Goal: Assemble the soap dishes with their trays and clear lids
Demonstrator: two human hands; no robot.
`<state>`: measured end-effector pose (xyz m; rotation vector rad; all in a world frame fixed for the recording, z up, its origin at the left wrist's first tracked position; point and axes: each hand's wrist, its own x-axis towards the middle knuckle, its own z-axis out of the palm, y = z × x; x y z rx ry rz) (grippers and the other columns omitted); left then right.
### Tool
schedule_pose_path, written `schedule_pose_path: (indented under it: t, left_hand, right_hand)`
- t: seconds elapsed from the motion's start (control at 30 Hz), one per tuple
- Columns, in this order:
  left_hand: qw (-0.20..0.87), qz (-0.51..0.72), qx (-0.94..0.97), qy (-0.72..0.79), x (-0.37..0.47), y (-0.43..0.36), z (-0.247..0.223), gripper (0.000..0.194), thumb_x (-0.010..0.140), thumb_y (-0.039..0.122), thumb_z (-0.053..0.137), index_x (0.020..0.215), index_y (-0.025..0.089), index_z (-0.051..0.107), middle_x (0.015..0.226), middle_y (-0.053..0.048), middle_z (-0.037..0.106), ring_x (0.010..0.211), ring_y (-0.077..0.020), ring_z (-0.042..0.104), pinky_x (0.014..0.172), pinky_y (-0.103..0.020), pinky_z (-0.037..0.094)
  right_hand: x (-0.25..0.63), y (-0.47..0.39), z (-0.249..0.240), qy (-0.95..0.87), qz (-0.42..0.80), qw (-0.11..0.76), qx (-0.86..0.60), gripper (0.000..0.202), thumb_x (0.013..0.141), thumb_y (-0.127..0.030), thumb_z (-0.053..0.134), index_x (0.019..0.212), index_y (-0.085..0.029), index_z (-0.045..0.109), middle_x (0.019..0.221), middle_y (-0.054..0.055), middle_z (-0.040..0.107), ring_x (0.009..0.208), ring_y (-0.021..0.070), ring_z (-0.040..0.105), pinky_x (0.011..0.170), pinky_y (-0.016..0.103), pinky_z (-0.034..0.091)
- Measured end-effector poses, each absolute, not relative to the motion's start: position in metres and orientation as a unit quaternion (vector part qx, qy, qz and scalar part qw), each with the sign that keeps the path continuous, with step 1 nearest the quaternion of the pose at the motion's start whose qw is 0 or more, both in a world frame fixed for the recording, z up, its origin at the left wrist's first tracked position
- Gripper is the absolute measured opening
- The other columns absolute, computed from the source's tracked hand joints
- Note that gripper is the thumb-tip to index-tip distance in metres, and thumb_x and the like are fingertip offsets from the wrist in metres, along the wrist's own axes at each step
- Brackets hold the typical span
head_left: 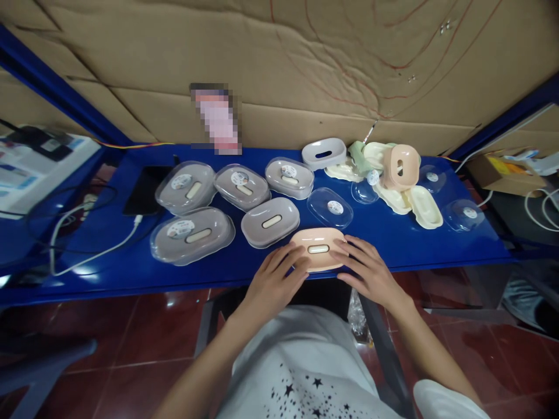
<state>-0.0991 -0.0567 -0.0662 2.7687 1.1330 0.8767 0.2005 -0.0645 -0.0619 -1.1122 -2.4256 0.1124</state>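
A peach oval soap dish (318, 237) lies at the table's front edge, a cream insert in its central slot. My left hand (279, 273) holds its left end, fingers over the rim. At the opposite end, my right hand (371, 269) grips the rim with its fingers; the undersides of both hands are hidden. Just left of it sits an uncovered grey soap dish (262, 230), also with a cream insert. A clear plastic lid (331, 208) with a round sticker lies behind the peach dish.
Several grey dishes under clear lids (192, 235) stand at left, near a phone (146, 189) on a white cable. Back right, a grey dish part (324, 153), a peach dish part (402, 167) and cream pieces (427, 208) are piled up. More clear lids (463, 216) lie farther right.
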Motion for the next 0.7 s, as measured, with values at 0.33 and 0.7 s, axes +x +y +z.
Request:
schedule_pose_path:
  t: [0.33,0.7]
  left_hand:
    - [0.087,0.340,0.865,0.359,-0.113,-0.065,-0.073,0.027,0.101,0.015,0.068,0.128,0.019,0.067,0.140,-0.013,0.071,0.143,-0.0296,0.060,0.119,-0.049,0.056]
    - [0.086,0.421,0.805,0.408,-0.107,-0.059,-0.088,0.057,0.100,0.025,0.074,0.152,0.030,0.052,0.156,-0.018,0.051,0.131,-0.0289,0.070,0.100,-0.041,0.069]
  right_hand:
    - [0.186,0.009,-0.062,-0.767,0.041,0.233,-0.596,0.064,0.102,-0.057,0.066,0.154,-0.021,0.056,0.166,0.019,0.051,0.151,0.0443,0.052,0.120,0.068,0.047]
    - [0.204,-0.043,-0.044,-0.819,0.226,0.323,-0.416,0.056,0.103,-0.035,0.071,0.156,-0.033,0.055,0.169,0.010,0.050,0.156,0.0318,0.049,0.125,0.053,0.048]
